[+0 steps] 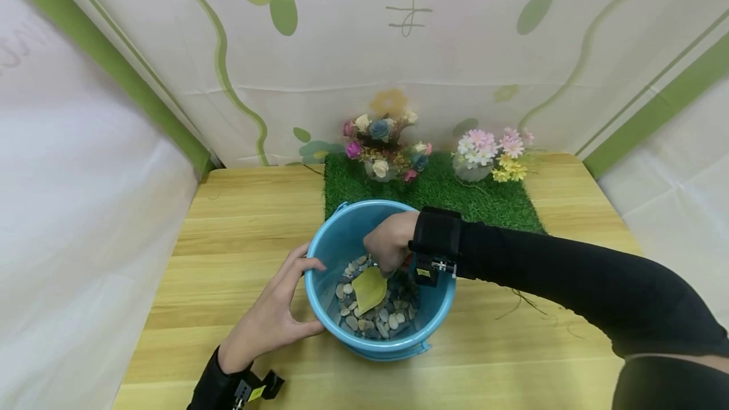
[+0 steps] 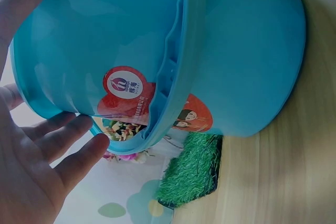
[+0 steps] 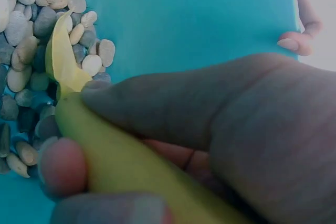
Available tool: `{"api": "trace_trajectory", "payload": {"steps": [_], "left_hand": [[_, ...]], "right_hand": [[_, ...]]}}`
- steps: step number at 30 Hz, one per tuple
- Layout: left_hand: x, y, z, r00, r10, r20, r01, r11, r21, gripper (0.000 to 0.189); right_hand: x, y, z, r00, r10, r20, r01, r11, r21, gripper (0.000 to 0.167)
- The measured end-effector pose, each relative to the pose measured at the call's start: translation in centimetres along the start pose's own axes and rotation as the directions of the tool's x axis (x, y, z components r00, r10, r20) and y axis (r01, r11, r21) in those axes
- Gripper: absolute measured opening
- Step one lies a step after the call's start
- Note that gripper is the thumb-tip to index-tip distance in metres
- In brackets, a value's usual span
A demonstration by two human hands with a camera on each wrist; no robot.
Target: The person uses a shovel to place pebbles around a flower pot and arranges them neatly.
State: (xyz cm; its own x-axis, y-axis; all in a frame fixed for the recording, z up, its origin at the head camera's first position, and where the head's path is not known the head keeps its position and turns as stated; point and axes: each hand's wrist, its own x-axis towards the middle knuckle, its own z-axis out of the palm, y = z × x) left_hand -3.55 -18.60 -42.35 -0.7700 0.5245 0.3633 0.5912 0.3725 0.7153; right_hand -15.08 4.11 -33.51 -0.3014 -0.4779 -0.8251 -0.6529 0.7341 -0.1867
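A light blue bucket (image 1: 438,309) stands on the wooden table, with grey, white and tan pebbles (image 1: 383,321) over its bottom. My left hand (image 1: 273,321) holds the bucket's left side, fingertips hooked over the rim and thumb against the outer wall. Inside the bucket, my right hand (image 1: 392,239) grips the handle of a small yellow trowel (image 1: 370,288). In the right wrist view, thumb and fingers wrap around the trowel's thick handle (image 3: 115,156). Its pointed blade (image 3: 65,56) lies low over the pebbles, tip toward the bucket wall.
Behind the bucket lies a green turf mat (image 1: 444,195). On it stand a pot of mixed roses (image 1: 380,169) and a pot of pink, white and yellow flowers (image 1: 475,169). A printed curtain (image 1: 342,55) closes off the table's back. Thin dry strands (image 1: 526,299) lie at right.
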Motion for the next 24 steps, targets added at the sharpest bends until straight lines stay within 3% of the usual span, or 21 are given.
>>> {"api": "trace_trajectory", "payload": {"steps": [5,11,24], "left_hand": [[0.0,0.1,0.0,1.0,0.001,0.001,-0.001,1.0,-0.001,0.075],[0.0,0.1,0.0,1.0,-0.001,0.003,0.001,1.0,-0.005,0.075],[-0.1,0.0,0.1,1.0,-0.009,0.007,0.009,1.0,-0.002,0.074]], "right_hand": [[0.2,0.1,-0.5,1.0,-0.022,0.021,0.023,0.999,-0.047,0.044],[0.3,1.0,-0.9,0.996,-0.063,0.07,0.059,0.996,0.06,0.039],[0.5,1.4,-0.8,0.991,-0.096,0.095,0.083,0.988,0.129,0.037]]}}
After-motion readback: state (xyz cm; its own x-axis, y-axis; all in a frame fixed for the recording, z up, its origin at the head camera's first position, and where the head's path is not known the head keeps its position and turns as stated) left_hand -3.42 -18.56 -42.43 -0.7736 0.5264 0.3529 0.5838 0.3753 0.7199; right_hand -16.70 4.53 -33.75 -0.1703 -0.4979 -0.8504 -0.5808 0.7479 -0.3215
